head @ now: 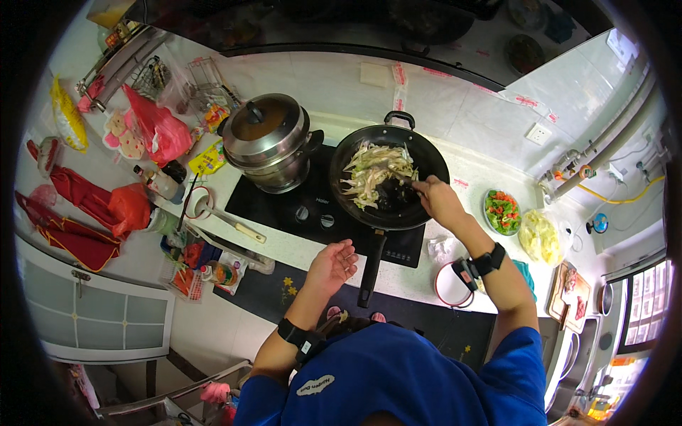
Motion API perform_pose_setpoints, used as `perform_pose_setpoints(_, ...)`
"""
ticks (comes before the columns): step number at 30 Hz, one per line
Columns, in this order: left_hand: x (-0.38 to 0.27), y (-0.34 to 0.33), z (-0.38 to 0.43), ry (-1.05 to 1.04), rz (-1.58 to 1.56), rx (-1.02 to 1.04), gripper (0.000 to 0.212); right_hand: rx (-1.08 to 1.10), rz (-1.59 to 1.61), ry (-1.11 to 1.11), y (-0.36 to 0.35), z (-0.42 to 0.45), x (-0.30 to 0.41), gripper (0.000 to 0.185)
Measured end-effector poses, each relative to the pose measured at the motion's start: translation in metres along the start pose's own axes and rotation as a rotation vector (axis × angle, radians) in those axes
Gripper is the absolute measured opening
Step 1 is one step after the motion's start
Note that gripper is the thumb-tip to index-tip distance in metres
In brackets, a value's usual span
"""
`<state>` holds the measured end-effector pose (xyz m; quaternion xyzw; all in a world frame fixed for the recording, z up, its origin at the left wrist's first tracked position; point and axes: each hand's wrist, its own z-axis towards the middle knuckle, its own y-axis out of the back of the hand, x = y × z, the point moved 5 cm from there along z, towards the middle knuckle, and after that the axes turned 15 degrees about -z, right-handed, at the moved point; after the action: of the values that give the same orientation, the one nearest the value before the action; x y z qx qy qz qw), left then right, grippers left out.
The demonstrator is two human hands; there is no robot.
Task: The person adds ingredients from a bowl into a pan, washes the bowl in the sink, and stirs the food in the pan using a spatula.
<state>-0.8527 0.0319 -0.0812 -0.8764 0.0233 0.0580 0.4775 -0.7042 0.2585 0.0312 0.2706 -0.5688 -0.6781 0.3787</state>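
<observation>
My right hand [441, 202] grips the handle of a cooking spatula [400, 177] over a black wok [432, 144]. The tool's far end lies among pale shredded vegetables [373, 170] heaped on the left of the pan. My left hand [331, 267] is bare, palm turned up and fingers loosely curled. It hovers by the stove's front edge, left of the wok's long black handle [373, 271] and apart from it. Under the wok is a black glass gas stove [272, 205] with two knobs.
A lidded steel steamer pot [266, 141] stands on the left burner. An enamel bowl [453, 285], a plate of cut green and red peppers [502, 213], a bag of leaves [541, 234] and a cutting board with meat [569, 295] are to the right. The range hood [373, 32] overhangs the back.
</observation>
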Motion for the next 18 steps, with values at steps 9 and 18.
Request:
perform_pose_setpoints(9,0.002,-0.007,0.012,0.007,-0.004,-0.017,0.015,0.016,-0.110,-0.013,0.072,-0.026,-0.014,0.029)
perform_pose_setpoints(18,-0.004,-0.006,0.016,0.001,0.009,-0.033,0.015,0.065,-0.099,-0.093,0.008,-0.016,-0.006,0.027)
